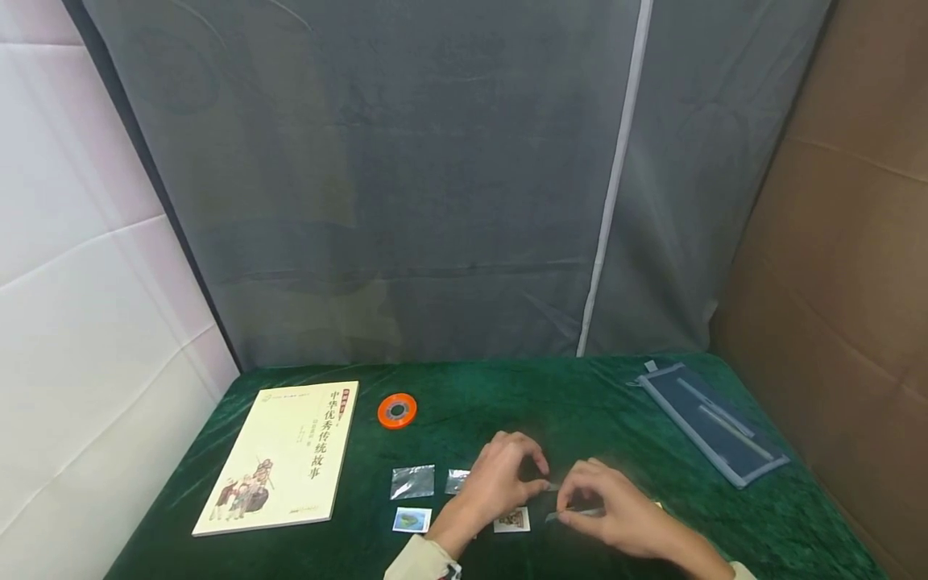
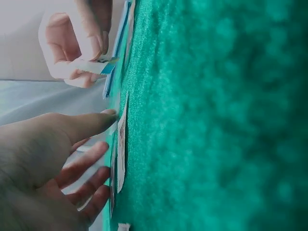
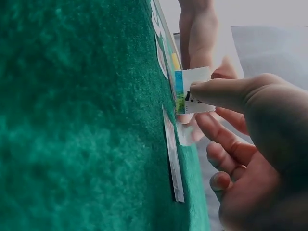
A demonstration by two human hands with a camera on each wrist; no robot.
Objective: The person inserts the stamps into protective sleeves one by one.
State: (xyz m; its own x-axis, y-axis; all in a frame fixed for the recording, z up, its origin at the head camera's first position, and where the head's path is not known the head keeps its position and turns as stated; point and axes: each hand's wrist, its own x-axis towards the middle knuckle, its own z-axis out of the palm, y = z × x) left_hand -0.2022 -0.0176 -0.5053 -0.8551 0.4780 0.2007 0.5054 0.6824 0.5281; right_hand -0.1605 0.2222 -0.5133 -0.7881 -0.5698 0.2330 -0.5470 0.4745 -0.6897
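Observation:
My right hand [image 1: 616,507] pinches a small postage stamp between thumb and fingers. In the right wrist view the stamp [image 3: 197,75] is white with a blue, green and yellow edge and black marks. Just left of it, my left hand [image 1: 500,475] holds a small clear plastic bag [image 3: 184,134] at its fingertips, low over the green cloth. Below the left hand lies another stamp [image 1: 511,520] with a brownish picture. To the left, a blue-green stamp [image 1: 412,519] sits below a clear bag [image 1: 412,482]. A second clear bag [image 1: 455,482] is partly covered by the left hand.
A cream book [image 1: 290,451] lies at the left, with an orange ring-shaped roll [image 1: 397,411] beside its top corner. At the far right rests a blue zip pouch [image 1: 714,423]. Grey curtain [image 1: 435,201] rises behind the cloth-covered table [image 1: 464,387].

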